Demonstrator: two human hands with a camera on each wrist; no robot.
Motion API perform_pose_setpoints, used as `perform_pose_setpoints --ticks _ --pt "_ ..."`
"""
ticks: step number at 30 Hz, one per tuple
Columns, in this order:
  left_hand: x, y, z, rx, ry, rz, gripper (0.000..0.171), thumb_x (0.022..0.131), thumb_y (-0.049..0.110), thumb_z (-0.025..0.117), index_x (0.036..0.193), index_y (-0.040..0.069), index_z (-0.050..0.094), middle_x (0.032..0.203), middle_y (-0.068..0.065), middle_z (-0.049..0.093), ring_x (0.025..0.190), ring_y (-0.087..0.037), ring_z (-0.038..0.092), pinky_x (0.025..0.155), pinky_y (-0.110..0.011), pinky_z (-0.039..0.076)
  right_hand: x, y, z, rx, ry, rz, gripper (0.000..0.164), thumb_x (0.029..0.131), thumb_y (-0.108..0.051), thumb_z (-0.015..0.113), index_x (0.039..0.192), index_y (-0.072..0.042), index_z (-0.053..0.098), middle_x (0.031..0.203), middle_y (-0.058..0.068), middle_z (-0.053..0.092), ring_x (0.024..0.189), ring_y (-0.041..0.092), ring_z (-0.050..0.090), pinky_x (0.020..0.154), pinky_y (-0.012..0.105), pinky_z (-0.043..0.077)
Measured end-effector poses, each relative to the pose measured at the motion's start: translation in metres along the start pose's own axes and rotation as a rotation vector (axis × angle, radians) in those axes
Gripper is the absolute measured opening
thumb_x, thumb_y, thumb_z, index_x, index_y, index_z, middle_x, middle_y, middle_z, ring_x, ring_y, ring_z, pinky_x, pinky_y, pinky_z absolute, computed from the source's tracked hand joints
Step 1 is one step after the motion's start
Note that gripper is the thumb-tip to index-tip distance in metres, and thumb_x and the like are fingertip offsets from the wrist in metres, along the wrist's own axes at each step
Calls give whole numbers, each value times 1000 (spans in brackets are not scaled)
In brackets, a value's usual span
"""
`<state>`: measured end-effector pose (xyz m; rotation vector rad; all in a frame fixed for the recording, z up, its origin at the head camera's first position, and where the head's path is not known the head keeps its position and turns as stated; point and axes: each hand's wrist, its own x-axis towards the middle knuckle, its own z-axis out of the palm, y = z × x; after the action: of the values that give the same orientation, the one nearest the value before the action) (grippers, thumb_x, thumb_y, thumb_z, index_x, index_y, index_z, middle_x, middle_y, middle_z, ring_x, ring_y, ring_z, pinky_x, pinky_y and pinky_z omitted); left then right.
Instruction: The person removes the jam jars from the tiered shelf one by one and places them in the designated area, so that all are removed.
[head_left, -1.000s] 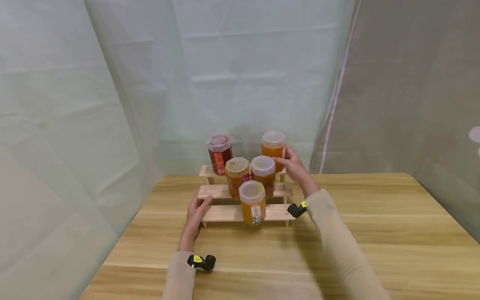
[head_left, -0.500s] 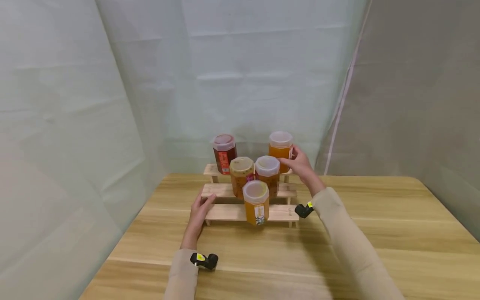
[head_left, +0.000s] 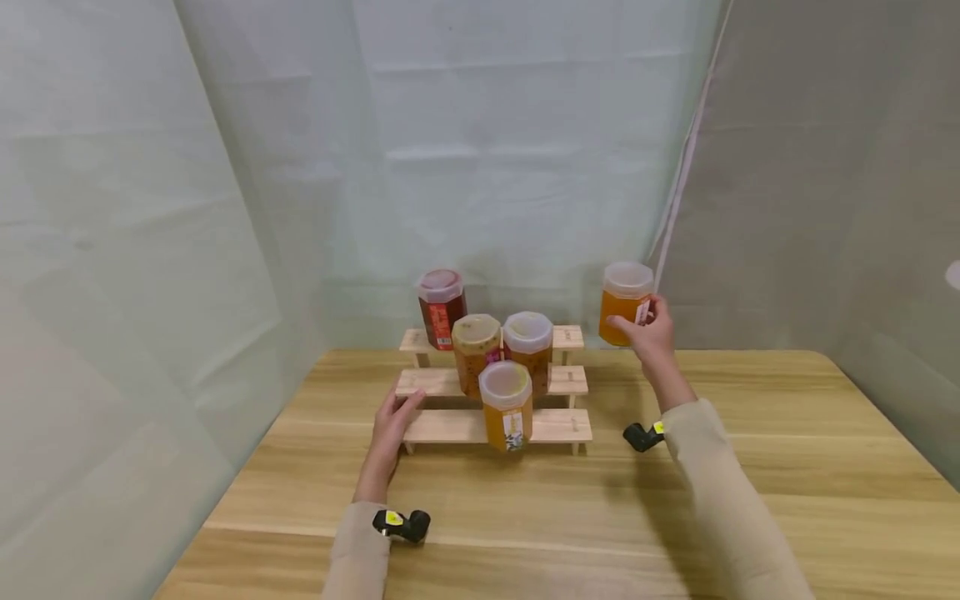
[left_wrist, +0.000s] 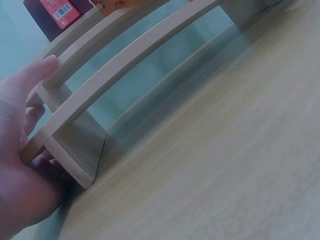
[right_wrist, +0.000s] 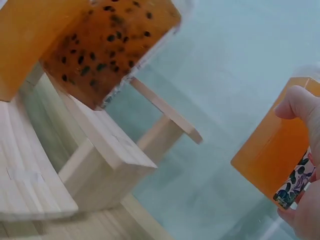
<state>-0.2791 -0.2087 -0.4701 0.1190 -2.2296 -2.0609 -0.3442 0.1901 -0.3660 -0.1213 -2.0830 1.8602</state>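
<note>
In the head view my right hand (head_left: 651, 340) grips an orange jar (head_left: 622, 312) with a frosted white lid, held in the air to the right of the wooden tiered stand (head_left: 442, 427). The right wrist view shows the thumb across that jar's side and a patterned label near its base. My left hand (left_wrist: 25, 135) holds the left end of the stand, thumb on the middle step and fingers behind the end. A dark red jar (head_left: 441, 310) stands on the top step. Two seeded jars, one amber (head_left: 474, 358) and one darker (head_left: 536, 362), share the middle step.
On the lowest step stands another orange jar (head_left: 507, 408) with a white label. The stand sits on a wood-grain table (head_left: 480, 525), near its back edge. Pale fabric sheets (head_left: 510, 167) hang behind and at both sides.
My right hand has lifted the orange jar off the right end of the top step and carried it to the right. The left hand keeps its place on the stand.
</note>
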Motion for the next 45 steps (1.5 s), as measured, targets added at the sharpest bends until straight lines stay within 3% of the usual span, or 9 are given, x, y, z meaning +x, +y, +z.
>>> perform_pose_setpoints --ticks 2,7,15,23,30,33,37,41,45 --pt "-3 8 -1 -8 -6 -3 75 95 42 61 157 26 22 162 -11 25 149 -30 25 122 -49 22 -1 0 -6 18 42 9 70 85 -9 70 145 -7 34 138 11 45 119 21 45 110 41 41" --pt "-3 9 -1 -39 -16 -16 74 96 37 61 157 24 21 162 -11 25 149 -30 24 122 -48 21 -3 7 -19 54 117 61 69 85 -7 70 144 -8 34 130 1 46 120 17 45 112 39 40" --pt "0 -1 0 -43 -4 -2 73 95 40 62 156 28 24 160 -10 30 146 -28 28 121 -48 23 -11 30 -31 10 124 154 75 85 -7 71 147 -6 28 117 -11 41 122 15 42 115 39 37" --pt "-2 2 1 -69 -10 -30 73 94 39 63 156 30 24 162 -8 25 150 -27 21 123 -48 18 -19 59 -38 -7 148 177 72 84 -6 69 144 -1 31 113 -9 40 99 0 41 102 26 40" --pt "-16 24 1 -66 -21 -37 72 96 32 61 157 22 22 162 -14 23 150 -32 20 123 -50 19 -26 76 -42 -35 179 194 64 83 -5 68 136 1 33 108 -6 38 94 1 38 86 14 37" --pt "-18 27 1 -62 -23 -37 72 97 32 61 157 22 23 162 -13 22 151 -32 19 123 -49 18 -27 80 -43 -23 183 200 66 83 -5 68 138 1 33 111 -5 39 98 2 38 93 18 39" --pt "-14 19 1 -75 -19 -48 73 96 34 61 157 22 22 163 -12 21 151 -32 17 123 -50 17 -27 83 -43 -34 183 201 69 83 -5 68 141 2 31 124 4 41 105 6 41 107 33 39" --pt "-7 7 1 -76 -5 -44 74 95 37 62 156 26 23 163 -10 22 151 -30 19 123 -50 16 -30 86 -42 -44 179 193 69 84 -4 67 141 5 30 135 16 40 112 14 42 110 40 38" --pt "-2 1 1 -65 2 -26 73 95 40 62 156 29 24 162 -10 24 150 -29 21 123 -48 17 -32 87 -42 -43 179 193 70 84 -4 67 141 5 29 137 18 38 114 17 41 109 41 39"
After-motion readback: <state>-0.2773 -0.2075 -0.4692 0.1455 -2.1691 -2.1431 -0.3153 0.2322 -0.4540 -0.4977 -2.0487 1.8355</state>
